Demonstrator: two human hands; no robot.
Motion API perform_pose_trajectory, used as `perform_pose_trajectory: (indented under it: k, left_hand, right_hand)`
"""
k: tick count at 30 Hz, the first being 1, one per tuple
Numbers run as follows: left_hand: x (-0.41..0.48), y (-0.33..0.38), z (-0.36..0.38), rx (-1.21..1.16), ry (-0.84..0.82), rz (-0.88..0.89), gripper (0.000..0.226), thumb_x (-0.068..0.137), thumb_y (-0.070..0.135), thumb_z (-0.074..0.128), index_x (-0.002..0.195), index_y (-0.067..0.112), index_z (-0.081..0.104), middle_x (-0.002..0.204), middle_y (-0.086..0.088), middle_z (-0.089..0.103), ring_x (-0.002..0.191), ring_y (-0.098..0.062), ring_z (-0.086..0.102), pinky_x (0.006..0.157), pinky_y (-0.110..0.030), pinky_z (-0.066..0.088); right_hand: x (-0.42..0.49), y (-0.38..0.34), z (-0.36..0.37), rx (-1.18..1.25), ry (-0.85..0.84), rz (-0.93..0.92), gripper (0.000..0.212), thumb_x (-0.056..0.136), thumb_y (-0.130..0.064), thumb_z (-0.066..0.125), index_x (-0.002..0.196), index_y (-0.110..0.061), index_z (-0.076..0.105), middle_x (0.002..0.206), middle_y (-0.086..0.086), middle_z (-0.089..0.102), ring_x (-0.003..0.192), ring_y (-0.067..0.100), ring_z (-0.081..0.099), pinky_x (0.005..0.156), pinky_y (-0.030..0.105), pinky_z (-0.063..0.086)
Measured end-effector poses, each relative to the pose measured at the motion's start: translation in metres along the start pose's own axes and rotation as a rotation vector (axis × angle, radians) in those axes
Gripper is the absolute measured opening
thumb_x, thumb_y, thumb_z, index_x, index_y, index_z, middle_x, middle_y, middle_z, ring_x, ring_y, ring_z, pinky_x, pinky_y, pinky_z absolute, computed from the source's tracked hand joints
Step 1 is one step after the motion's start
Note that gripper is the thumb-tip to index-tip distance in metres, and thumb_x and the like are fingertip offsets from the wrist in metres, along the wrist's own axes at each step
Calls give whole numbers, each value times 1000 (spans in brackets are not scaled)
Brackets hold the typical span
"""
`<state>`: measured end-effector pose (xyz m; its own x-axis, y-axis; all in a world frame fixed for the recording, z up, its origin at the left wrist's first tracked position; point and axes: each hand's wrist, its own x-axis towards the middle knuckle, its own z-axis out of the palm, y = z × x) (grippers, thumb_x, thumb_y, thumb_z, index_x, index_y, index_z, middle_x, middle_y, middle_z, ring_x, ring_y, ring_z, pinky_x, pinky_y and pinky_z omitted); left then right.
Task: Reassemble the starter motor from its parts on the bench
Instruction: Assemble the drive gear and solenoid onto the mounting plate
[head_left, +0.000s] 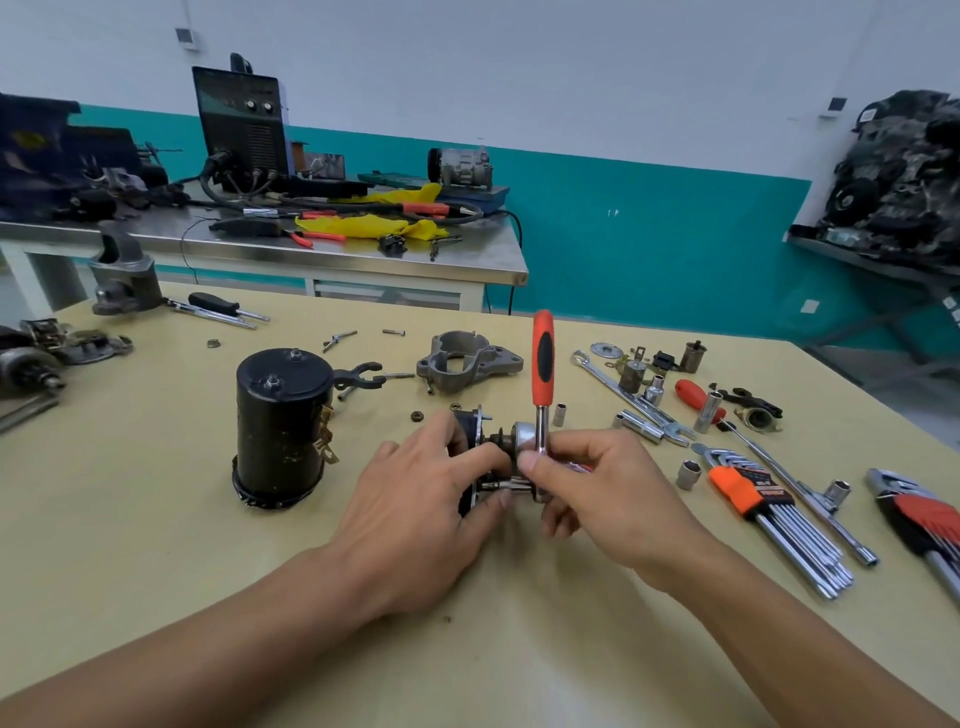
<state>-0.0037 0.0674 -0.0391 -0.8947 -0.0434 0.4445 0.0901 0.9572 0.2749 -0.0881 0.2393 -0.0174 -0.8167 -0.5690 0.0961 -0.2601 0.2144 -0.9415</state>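
At the middle of the bench my left hand (415, 499) grips a small dark starter part (475, 431) with a flange and shaft. My right hand (587, 483) pinches the chrome head of a ratchet wrench (543, 364), whose red and black handle stands upright above the part. A socket on the ratchet meets a bolt on the part's lower side, between my fingers. The black cylindrical motor body (280, 426) stands upright to the left. A grey cast nose housing (465, 361) lies behind the part.
Loose sockets (688, 474), a combination wrench (623, 389), hex key sets (774, 514), a red screwdriver (698, 397) and small parts crowd the right side. Bolts and nuts (416, 415) lie near the centre. A second steel table (311, 249) with a welder stands behind.
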Motion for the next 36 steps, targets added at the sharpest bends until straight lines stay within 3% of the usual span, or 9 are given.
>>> perform_pose_trajectory:
  k: [4, 7, 12, 16, 20, 23, 26, 31, 36]
  left_hand:
    - [1, -6, -4, -2, -37, -45, 27, 97, 58, 40, 115, 44, 55, 97, 14, 32, 82, -2, 35, 72, -32, 26]
    - [1, -10, -6, -40, -43, -47, 28, 97, 56, 38, 112, 44, 56, 99, 14, 34, 84, 4, 38, 68, -28, 26]
    - [1, -17, -8, -41, -81, 0, 30, 92, 65, 46, 117, 49, 51, 102, 15, 32, 83, 11, 38, 64, -12, 21]
    - [0, -15, -9, -56, -52, 15, 33, 89, 67, 41, 117, 53, 49, 103, 16, 34, 79, 13, 37, 63, -13, 19]
    - [-1, -15, -9, -34, -72, 22, 30, 94, 64, 42, 120, 52, 53, 106, 15, 32, 82, 14, 34, 69, -29, 25]
    - [-1, -16, -8, -49, -83, 6, 29, 97, 62, 45, 121, 50, 56, 105, 18, 29, 87, 21, 31, 69, -30, 24]
    - [0, -17, -8, -64, -80, 5, 27, 96, 60, 45, 118, 49, 57, 105, 17, 30, 89, 24, 32, 66, -21, 23]
    - [0, -16, -10, -87, -84, -2, 31, 93, 65, 44, 117, 49, 57, 105, 18, 33, 85, 18, 37, 65, -11, 18]
    - [2, -19, -11, -98, -107, 0, 26, 91, 65, 51, 112, 50, 56, 105, 18, 32, 86, 15, 37, 67, -11, 19]
  right_hand:
    - [-3, 3, -3, -78, -86, -181, 25, 87, -5, 74, 103, -23, 78, 96, -4, 71, 77, 23, 72, 71, 39, 62]
    - [-1, 8, -3, -251, -67, -382, 31, 79, -2, 80, 104, -21, 80, 102, 1, 66, 93, 17, 67, 77, 35, 59]
    - [-4, 5, 9, 27, -116, -128, 8, 89, -19, 72, 92, -22, 79, 82, 3, 74, 72, 25, 74, 64, 28, 59]
    - [1, 3, 20, 135, 1, 85, 31, 95, -36, 61, 92, -8, 73, 64, 8, 69, 50, 29, 68, 43, 25, 50]
    - [-3, 2, 4, -1, -110, -89, 10, 90, -22, 71, 97, -19, 77, 81, 5, 76, 56, 28, 69, 52, 29, 56]
    - [-3, 3, -4, -120, -130, -272, 34, 80, -3, 80, 99, -31, 79, 87, 1, 77, 73, 18, 71, 71, 36, 60]
    - [-2, 6, -1, -116, -130, -325, 44, 75, 7, 80, 99, -31, 80, 90, -4, 78, 81, 10, 73, 77, 26, 58]
    - [-4, 5, 9, 55, -134, -53, 10, 86, -29, 71, 84, -21, 78, 78, 5, 76, 62, 26, 73, 51, 21, 51]
    - [-2, 9, 14, -77, -138, 76, 46, 82, -56, 59, 79, -12, 70, 68, 7, 73, 41, 20, 61, 39, 19, 38]
